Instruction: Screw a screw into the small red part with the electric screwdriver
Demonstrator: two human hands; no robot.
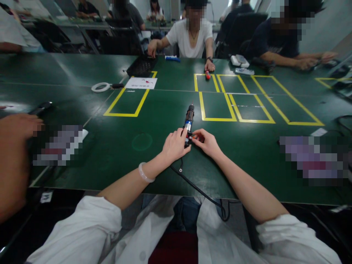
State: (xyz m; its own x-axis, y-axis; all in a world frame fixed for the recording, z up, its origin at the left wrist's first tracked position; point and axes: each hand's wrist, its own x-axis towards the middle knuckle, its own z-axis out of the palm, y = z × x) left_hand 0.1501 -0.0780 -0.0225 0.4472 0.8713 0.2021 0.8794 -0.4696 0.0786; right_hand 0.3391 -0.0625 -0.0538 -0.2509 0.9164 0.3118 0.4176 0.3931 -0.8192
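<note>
On the green table [162, 168] lies what looks like an electric screwdriver [188, 119] with its inner parts bare. A black nose with a thin tip points away from me, and a silver motor body shows behind it. My left hand [176, 145] is closed around its rear part. At the right side of that rear part, my right hand [206, 142] pinches a small orange piece [194, 138], perhaps a wire; its exact kind is too small to tell. A black cable [196, 189] with a small ring terminal [180, 170] beside it runs toward the table's front edge.
Yellow tape rectangles [218, 119] mark the table. Beyond lie a paper sheet [141, 83], a black tray [141, 66], a white coil [100, 87] and a red-tipped tool [207, 75] under another person's hand. Another person's arm [15, 157] reaches in from the left.
</note>
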